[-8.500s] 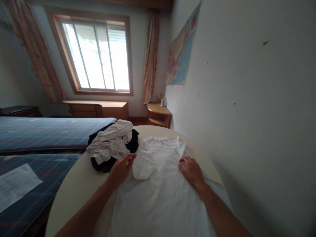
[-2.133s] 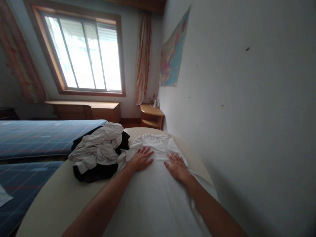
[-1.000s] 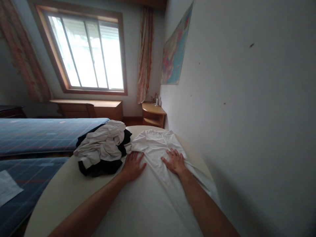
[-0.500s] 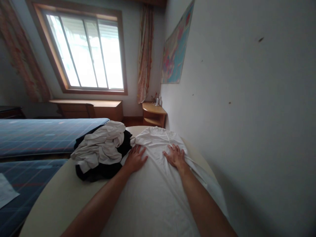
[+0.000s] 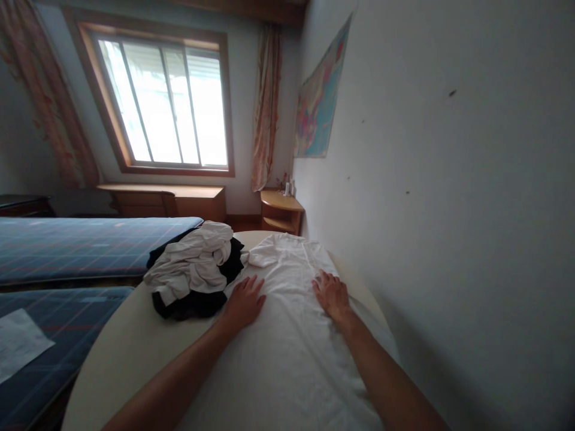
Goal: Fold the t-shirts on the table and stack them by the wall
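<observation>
A white garment, which looks like a shirt (image 5: 287, 335), lies spread along the round cream table (image 5: 103, 359), with creases at its far end. On its left side rests my left hand (image 5: 245, 300), open, the fingers pointing away from me. My right hand (image 5: 331, 293) lies on the right part of the cloth, its fingers spread and slightly bent. Neither hand grips the fabric. Just left of my left hand sits a crumpled heap of clothes, a light grey-white garment (image 5: 193, 263) on top of a black one (image 5: 193, 305).
Blue plaid mattresses (image 5: 90, 248) lie left of the table, with a white sheet of paper (image 5: 22, 341) on the nearer one. The wall (image 5: 471, 239) runs close along the right. A small corner shelf (image 5: 282, 200) and a desk (image 5: 197, 191) stand beyond, under the window (image 5: 166, 102).
Both hands have drawn slightly back toward me over the white cloth, the right one also moving a little outward. The far creases look somewhat smoother. The camera view has shifted slightly.
</observation>
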A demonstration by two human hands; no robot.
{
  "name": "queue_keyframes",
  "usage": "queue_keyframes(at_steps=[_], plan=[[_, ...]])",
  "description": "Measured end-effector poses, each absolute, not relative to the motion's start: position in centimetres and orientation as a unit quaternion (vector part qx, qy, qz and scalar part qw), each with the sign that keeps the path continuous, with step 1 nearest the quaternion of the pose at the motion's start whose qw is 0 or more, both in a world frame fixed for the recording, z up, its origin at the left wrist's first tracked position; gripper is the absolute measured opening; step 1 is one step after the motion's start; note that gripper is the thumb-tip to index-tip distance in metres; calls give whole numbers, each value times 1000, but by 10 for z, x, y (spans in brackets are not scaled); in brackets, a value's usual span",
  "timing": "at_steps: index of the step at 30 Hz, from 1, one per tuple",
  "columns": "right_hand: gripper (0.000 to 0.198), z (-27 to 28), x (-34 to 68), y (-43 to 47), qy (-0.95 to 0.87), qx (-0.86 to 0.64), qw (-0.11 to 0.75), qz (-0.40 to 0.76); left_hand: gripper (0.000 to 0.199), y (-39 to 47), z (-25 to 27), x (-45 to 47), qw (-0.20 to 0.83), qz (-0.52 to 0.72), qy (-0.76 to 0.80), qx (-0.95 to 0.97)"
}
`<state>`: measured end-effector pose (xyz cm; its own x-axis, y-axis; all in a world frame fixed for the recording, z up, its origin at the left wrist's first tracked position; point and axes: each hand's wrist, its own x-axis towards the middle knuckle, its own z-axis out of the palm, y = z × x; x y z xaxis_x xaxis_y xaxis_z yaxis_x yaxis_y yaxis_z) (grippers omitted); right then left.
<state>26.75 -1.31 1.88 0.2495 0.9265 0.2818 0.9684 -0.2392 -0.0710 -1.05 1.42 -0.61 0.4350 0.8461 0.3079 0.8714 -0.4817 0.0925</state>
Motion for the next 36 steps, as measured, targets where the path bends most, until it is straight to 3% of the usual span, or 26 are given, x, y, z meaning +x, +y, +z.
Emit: queue_keyframes(at_steps=[3,10,15,21,24,28,36], plan=[[40,34,288,-28,-598,-793,65,-98,54,-8,-10,-8,19,-134,-511,-849],[34,51,326,-51,-578,-816,1,16,53,-22,-8,-9,-6,-127,-516,-847],[35,71,321,-51,-590,-806,30,37,54,-19,-9,-9,-12,-127,-517,-846],[56,96,294,-45,-684,-672,209,194,55,-20,-11,-11,-9,-122,-511,-851],[69,91,291,-56,-686,-660,129,277,59,-20,-8,-13,-13,-111,-502,-857],[61,78,294,-73,-695,-679,22,237,60,-16,-4,-17,-15,-107,-490,-865],[65,62,270,-90,-677,-723,0,136,56,-9,-7,-23,-9,-116,-478,-870]])
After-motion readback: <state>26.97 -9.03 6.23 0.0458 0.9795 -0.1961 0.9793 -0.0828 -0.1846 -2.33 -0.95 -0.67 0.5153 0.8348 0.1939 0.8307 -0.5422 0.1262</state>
